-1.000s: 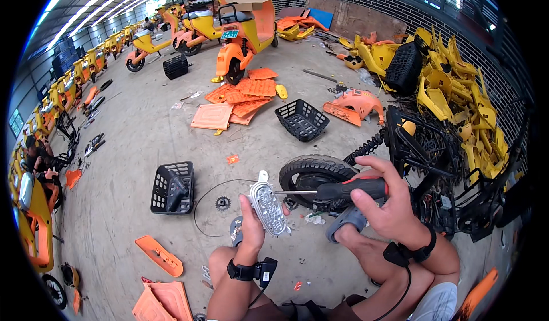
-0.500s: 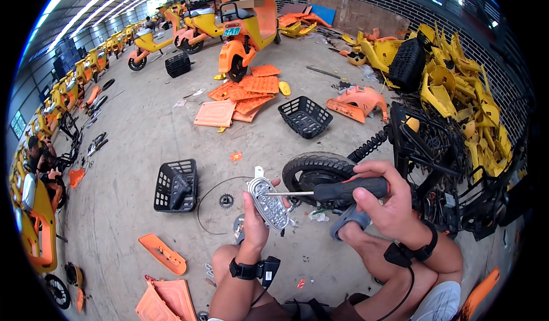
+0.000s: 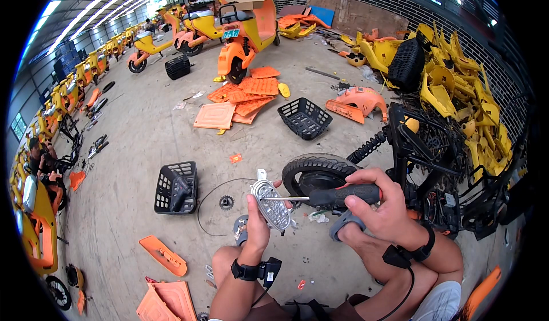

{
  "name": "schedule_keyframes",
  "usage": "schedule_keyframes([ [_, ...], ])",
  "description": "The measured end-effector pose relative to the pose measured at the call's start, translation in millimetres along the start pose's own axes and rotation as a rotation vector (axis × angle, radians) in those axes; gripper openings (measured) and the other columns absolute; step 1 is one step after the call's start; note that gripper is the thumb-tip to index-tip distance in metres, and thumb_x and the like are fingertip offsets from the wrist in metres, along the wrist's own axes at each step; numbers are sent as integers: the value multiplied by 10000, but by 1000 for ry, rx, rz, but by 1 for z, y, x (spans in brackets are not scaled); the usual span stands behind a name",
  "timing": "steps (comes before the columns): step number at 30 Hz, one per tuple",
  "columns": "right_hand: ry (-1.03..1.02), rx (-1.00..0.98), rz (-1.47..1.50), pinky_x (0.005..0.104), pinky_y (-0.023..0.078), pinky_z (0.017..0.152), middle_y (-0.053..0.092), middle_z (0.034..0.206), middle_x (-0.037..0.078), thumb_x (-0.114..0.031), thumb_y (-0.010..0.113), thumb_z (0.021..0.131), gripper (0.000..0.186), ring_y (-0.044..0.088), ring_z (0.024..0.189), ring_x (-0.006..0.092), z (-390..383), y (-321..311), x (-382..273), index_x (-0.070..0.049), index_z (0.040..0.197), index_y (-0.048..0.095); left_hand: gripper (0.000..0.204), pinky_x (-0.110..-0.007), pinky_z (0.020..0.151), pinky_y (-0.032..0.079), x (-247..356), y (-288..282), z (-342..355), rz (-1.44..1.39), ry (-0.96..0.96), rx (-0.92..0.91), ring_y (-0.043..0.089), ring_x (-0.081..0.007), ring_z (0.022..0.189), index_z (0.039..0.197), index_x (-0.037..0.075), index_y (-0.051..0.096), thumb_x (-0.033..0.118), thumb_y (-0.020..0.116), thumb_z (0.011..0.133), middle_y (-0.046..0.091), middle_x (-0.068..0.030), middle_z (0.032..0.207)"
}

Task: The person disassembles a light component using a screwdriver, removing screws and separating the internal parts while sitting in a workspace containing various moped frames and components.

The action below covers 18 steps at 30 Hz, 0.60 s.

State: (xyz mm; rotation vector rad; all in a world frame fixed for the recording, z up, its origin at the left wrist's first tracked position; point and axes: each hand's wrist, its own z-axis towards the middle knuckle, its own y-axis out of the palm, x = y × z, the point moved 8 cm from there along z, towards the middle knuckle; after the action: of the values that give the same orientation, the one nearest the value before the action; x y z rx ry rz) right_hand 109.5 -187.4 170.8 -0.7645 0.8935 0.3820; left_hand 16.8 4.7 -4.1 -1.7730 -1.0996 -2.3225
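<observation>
My left hand (image 3: 257,225) grips a silver oval metal part with a ridged face (image 3: 274,209) and a tab at its top, upright in front of me. My right hand (image 3: 383,206) is closed round the black and red handle of a screwdriver (image 3: 334,196), held level. The shaft points left, and its tip is at the face of the silver part, on its left side. Just beyond my hands lies a scooter's rear wheel (image 3: 309,173) with a coil shock absorber (image 3: 366,148) and black frame (image 3: 420,144).
Black baskets (image 3: 176,186) (image 3: 303,121), a sprocket (image 3: 226,201), a thin cable and orange panels (image 3: 163,254) lie on the concrete floor (image 3: 126,166). Yellow body parts (image 3: 443,86) are heaped right. Scooters (image 3: 240,44) stand behind and along the left, where another person (image 3: 35,155) crouches.
My right hand and screwdriver have shifted slightly down from half a second ago, the tip now lower on the silver part. Both hands keep their holds.
</observation>
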Motion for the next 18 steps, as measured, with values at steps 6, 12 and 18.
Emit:
schedule_keyframes([
  [6, -105, -21, -92, 268, 543, 676, 721, 950, 113, -130, 759, 838, 352, 704, 777, 141, -1, 3, -10, -14, 1136, 611, 872, -248, 707, 520, 2, -1, 0, 14, -9, 17, 652, -124, 796, 1409, -14, 445, 688, 138, 992, 690, -84, 875],
  [12, -526, -65, -255, 283, 547, 578, 715, 913, 110, -138, 810, 768, 370, 707, 701, 221, -4, 19, -45, -18, 1075, 643, 885, -276, 736, 522, -4, -6, 4, 22, -3, 57, 643, -147, 822, 1393, -10, 456, 704, 134, 982, 668, -86, 902],
  [18, -490, 1, -359, 288, 501, 495, 692, 738, 67, -198, 833, 741, 383, 658, 542, 200, -5, 24, -50, -33, 1044, 665, 888, -291, 761, 522, -5, -13, 0, 72, 3, 84, 645, -174, 845, 1385, 10, 460, 731, 152, 967, 672, -101, 924],
])
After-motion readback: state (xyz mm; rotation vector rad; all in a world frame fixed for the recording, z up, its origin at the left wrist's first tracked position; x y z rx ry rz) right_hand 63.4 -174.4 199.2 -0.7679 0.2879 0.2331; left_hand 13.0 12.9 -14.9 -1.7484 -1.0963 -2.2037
